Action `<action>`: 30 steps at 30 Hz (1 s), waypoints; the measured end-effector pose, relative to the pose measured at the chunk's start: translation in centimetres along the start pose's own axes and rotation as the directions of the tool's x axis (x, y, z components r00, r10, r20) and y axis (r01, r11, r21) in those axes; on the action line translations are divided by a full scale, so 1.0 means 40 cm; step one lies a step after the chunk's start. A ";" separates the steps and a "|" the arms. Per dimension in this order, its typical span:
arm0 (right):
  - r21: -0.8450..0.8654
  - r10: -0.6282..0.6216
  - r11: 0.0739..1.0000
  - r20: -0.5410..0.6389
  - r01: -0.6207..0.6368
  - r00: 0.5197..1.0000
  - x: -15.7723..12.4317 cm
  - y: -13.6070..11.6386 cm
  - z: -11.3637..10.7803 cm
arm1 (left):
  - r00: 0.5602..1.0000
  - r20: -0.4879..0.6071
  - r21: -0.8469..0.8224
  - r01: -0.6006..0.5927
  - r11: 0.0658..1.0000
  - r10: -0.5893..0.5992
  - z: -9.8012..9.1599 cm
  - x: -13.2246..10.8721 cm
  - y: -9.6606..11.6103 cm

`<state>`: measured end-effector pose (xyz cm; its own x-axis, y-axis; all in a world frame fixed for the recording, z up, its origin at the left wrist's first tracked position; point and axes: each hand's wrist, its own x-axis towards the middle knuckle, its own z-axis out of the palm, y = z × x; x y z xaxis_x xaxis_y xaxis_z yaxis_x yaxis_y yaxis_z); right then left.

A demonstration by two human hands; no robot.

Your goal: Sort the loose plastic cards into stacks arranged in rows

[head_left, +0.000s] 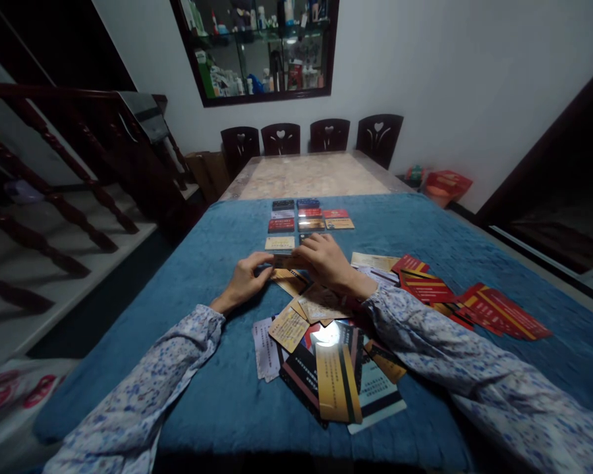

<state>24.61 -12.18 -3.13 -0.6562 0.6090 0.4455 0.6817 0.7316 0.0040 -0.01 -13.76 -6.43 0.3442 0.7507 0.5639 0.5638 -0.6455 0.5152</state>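
Observation:
Both hands meet over the middle of the cloth at a dark card [283,261]. My left hand [247,278] pinches its left end between thumb and fingers. My right hand [325,262] is closed on the card's right end, its fingertips partly covering it. Just beyond stand neat rows of cards, among them a cream card [279,243] and a red card [281,226]. Below the hands lies a loose heap, with a gold striped card [337,383] on top and a yellowish card [288,328] beside it. Red cards [427,287] spread out right of my right forearm.
A blue cloth [197,368] covers the near part of the table, whose marbled top [306,172] shows at the far end. Several dark chairs [330,136] line the far side. A wooden railing [44,178] stands at left, a white bag [14,401] below it.

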 end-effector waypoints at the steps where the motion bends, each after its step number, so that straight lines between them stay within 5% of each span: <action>1: -0.018 -0.004 1.000 0.006 0.004 1.000 0.000 0.000 0.000 | 1.000 0.001 0.011 -0.012 1.000 0.012 -0.001 0.000 0.003; 12: -0.090 -0.013 0.996 0.055 0.018 0.998 -0.006 0.004 0.018 | 0.990 0.025 0.201 -0.143 0.969 0.141 0.022 -0.001 0.001; 20: -0.072 0.039 0.997 0.006 -0.039 0.999 -0.010 0.010 0.042 | 0.989 0.053 0.302 -0.148 0.942 0.139 0.048 0.015 0.001; 30: -0.117 0.218 0.971 0.084 -0.208 0.972 -0.012 -0.008 0.027 | 0.994 0.055 0.357 -0.103 0.928 0.090 0.066 0.027 -0.005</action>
<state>24.36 -12.40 -4.30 -0.5165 0.7775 0.3588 0.8363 0.5481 0.0162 2.24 -12.44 -7.62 0.4342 0.6964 0.5714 0.7561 -0.6266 0.1891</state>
